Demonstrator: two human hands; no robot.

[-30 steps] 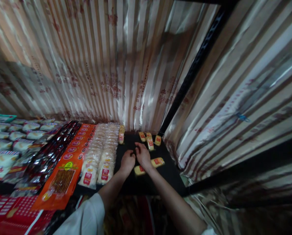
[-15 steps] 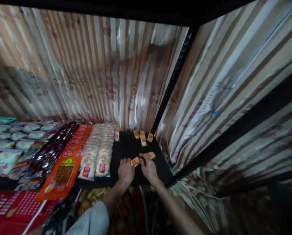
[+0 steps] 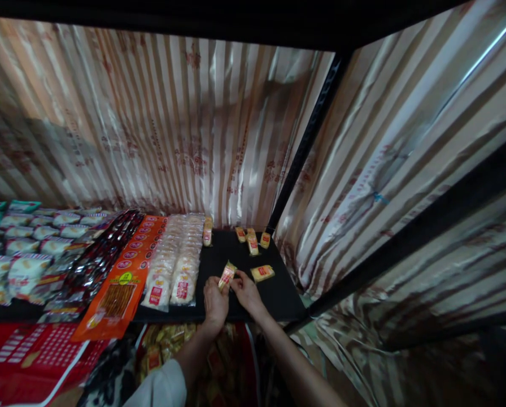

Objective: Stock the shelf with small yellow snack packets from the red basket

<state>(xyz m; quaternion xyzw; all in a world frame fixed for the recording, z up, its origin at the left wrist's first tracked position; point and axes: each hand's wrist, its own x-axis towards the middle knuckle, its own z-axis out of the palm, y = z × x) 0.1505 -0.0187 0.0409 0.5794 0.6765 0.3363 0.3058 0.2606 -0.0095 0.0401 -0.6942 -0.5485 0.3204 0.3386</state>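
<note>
A small yellow snack packet [image 3: 227, 275] with a red-and-white label is held upright and slightly tilted above the black shelf. My left hand [image 3: 216, 299] grips its lower left side. From the right, the closed fingertips of my right hand [image 3: 247, 292] pinch its edge. Right of my hands, another yellow packet [image 3: 262, 273] lies flat on the shelf [image 3: 278, 294]. Farther back are a few similar packets [image 3: 252, 242] close together. One more yellow packet [image 3: 208, 233] stands beside the rows of clear-wrapped white crackers [image 3: 183, 285].
Left along the shelf lie an orange snack bag [image 3: 115, 299], dark shiny packs [image 3: 104, 254] and white bags [image 3: 28, 277]. A black upright post [image 3: 306, 147] marks the back right corner. Below the front edge, an open bag holds many yellow packets [image 3: 164, 345]. Striped curtain [image 3: 172, 113] hangs behind.
The packet between my hands has been lifted and turned from lying slanted to nearly upright. My right hand has moved left, off the neighbouring packet. The view has shifted slightly.
</note>
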